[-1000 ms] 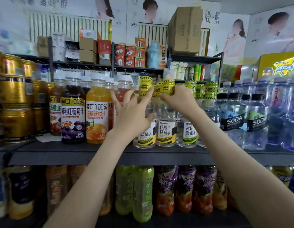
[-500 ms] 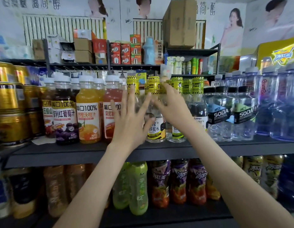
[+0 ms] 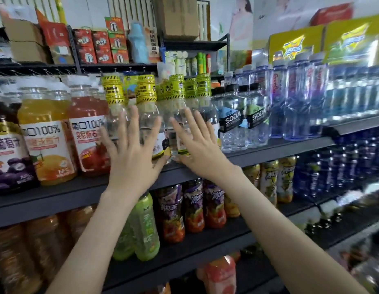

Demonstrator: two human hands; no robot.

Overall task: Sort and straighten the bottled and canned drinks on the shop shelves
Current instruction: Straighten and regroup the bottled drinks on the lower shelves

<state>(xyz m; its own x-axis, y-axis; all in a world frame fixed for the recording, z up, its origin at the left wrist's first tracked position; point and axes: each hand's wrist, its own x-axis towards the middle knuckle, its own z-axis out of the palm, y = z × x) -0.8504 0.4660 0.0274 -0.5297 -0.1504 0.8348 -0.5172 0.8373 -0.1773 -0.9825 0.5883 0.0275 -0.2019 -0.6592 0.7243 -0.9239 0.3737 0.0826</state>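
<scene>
We log the dark grey metal shelf first. It carries the whole row. On it, between a red juice bottle with a white label and clear soda bottles with black caps, stand the clear plastic bottles with yellow-and-black striped cap wraps. They are upright, long axis vertical, labels facing unevenly. They lie straight ahead of both palms. The left hand fronts the left bottles, the right hand the right ones, and each is nearest its own side. One bottle shows in the gap between the hands. Grip on both: open, fingers straight and spread, holding nothing. We cannot tell whether they touch the plastic. We judge a two-sided nudge comes next
</scene>
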